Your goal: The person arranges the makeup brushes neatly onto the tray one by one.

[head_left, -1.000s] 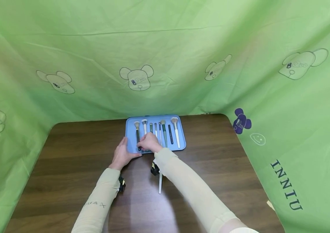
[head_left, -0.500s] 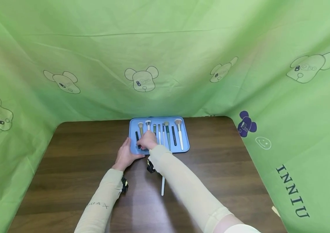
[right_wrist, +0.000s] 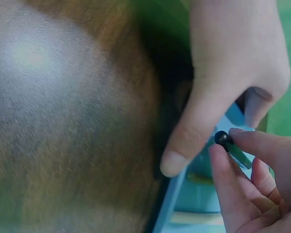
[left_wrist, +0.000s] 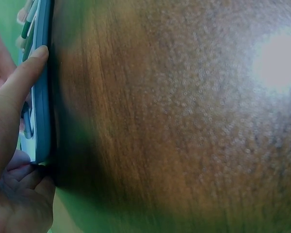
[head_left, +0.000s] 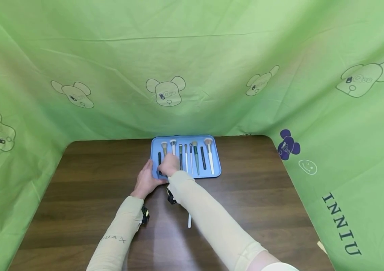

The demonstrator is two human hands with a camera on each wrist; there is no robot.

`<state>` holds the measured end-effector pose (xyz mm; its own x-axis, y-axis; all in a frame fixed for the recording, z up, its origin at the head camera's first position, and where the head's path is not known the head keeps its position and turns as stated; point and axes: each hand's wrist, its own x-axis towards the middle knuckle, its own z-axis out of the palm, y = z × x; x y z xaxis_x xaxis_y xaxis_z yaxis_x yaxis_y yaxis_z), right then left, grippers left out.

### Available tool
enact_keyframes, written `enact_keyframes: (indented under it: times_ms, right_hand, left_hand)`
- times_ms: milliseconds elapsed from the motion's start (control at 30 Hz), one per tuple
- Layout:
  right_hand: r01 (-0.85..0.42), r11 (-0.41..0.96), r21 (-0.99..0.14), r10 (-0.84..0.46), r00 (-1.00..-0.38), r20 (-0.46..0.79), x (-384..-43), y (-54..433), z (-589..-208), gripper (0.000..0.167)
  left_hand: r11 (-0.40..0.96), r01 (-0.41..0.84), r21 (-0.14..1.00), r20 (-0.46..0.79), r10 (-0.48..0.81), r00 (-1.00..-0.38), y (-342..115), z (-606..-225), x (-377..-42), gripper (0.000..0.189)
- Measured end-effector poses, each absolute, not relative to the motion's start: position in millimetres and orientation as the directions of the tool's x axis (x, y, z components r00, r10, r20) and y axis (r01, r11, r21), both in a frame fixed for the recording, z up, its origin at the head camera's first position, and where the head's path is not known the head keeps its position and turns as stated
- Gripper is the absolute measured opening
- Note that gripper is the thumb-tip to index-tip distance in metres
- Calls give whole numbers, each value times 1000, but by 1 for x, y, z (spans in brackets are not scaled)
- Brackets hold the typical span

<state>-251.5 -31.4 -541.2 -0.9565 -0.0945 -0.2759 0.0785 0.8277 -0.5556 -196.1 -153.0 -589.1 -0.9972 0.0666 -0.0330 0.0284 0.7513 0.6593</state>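
Observation:
A blue tray (head_left: 217,162) holds a row of makeup brushes at the table's back. My right hand (head_left: 169,165) is over its left part and pinches a black pen-shaped stick (right_wrist: 224,139) by its rounded end between thumb and fingertips. In the head view the stick stands out left of a tan-headed brush (head_left: 164,147); it shows no bristles. My left hand (head_left: 145,181) rests around the tray's front left corner, fingers along the side, thumb (left_wrist: 26,77) against the front rim. A white-headed brush (head_left: 173,144) is partly hidden by my right hand.
Rightward in the tray lie several brushes, a black stick (head_left: 203,158) and a large white-handled brush (head_left: 210,160). A white handle (head_left: 189,221) shows on the wooden table (head_left: 256,195) below my right forearm. A green printed cloth (head_left: 212,75) encloses the back and sides.
The black stick, first overlapping the tan-headed brush, now lies to its left. My right hand has shifted slightly left, uncovering a dark-handled brush. My left hand stays at the corner.

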Motion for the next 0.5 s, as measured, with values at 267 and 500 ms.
enact_keyframes:
  times_ms: [267,500]
  right_hand:
    - [13,858,-514,-104,-974,-200,-243,-31,-541,22]
    - [0,855,-519,-112,-976,-184,-244,-33,-542,19]
  left_hand:
    - [760,50,648,-22,84,-996,-153,-594,-196,116]
    - [755,50,654,-18,82,-996,-154,-591,-196,115]
